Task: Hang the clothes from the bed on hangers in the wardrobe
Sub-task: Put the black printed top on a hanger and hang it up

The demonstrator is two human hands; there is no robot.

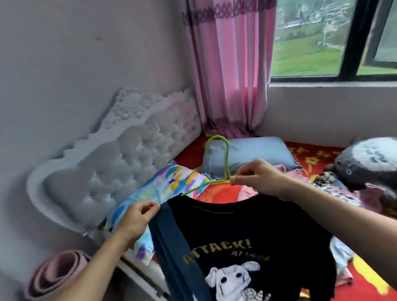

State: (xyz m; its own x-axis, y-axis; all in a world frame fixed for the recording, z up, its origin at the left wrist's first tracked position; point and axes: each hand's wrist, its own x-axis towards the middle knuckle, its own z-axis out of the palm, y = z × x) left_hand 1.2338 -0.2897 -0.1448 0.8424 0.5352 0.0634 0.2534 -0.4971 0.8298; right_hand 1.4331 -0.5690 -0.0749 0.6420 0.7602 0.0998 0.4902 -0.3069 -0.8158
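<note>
Had my right hand pinching the green hanger and left hand gripping the black tee's shoulder above the bed, wardrobe trip and more clothes left.

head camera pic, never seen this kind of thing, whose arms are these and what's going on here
There is no machine here. The one picture comes from a camera worn on a person's head, looking forward and down, so the arms are their own. The right hand pinches a green hanger near its neck. The left hand grips the shoulder of a black T-shirt printed "ATTACK!", which hangs from the hanger. Beyond lies the bed with a red cover, a blue pillow, a colourful pillow, a grey plush toy and more clothes.
</note>
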